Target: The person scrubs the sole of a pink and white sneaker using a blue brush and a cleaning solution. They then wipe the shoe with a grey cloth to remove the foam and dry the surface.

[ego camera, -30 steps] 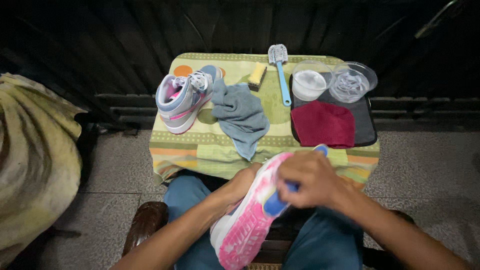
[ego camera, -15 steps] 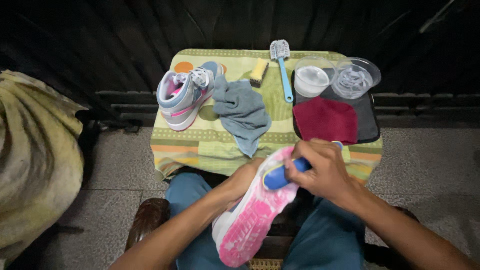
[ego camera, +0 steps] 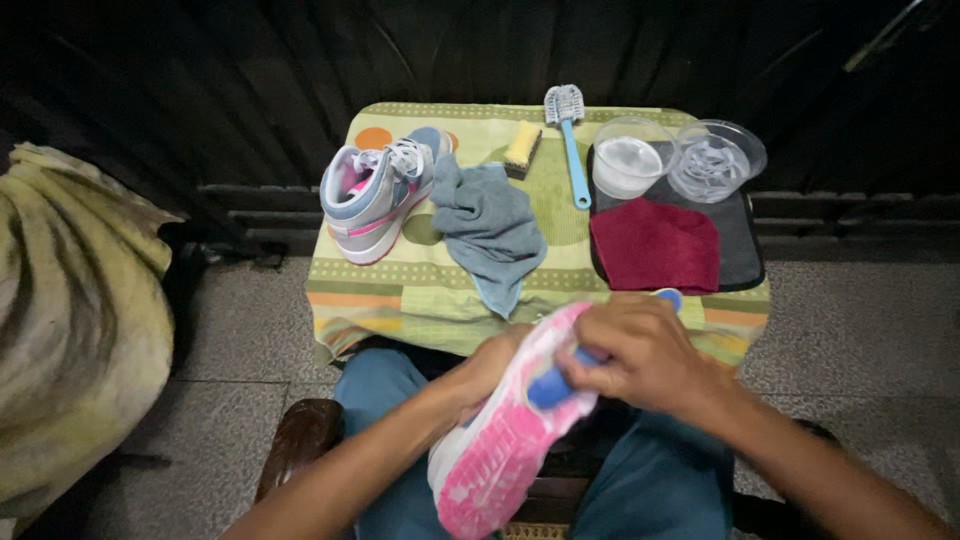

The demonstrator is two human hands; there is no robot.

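Patterned tablecloth (ego camera: 420,290) behind left hand (ego camera: 490,365) gripping pink-soled sneaker (ego camera: 500,450), right hand (ego camera: 640,355) clutching blue brush (ego camera: 555,385).

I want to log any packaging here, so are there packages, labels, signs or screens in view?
None in view.
Nearest to packaging are two clear round plastic containers at the table's far right, above the dark red cloth.
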